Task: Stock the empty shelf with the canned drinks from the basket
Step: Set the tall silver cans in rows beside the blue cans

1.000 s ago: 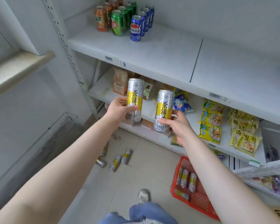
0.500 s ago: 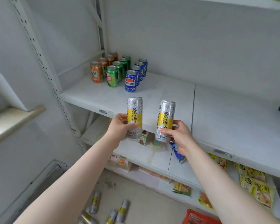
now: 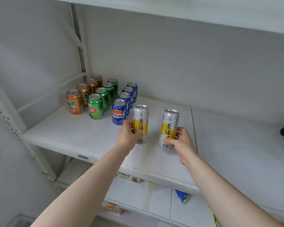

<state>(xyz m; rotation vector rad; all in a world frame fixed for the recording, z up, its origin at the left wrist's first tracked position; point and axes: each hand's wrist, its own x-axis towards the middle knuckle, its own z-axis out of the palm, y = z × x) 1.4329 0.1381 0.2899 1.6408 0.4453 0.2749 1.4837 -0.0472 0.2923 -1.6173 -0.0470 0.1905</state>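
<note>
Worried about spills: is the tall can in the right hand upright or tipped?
Nearly upright: the silver-and-yellow can leans slightly, lid up, gripped low by the right hand.

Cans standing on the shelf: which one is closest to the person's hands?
The front blue can, at the head of the blue row, stands beside the silver can in the left hand.

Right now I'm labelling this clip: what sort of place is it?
Probably a small shop: white shelving with a barcode tag, soda cans in rows by colour, snack packets below.
</note>
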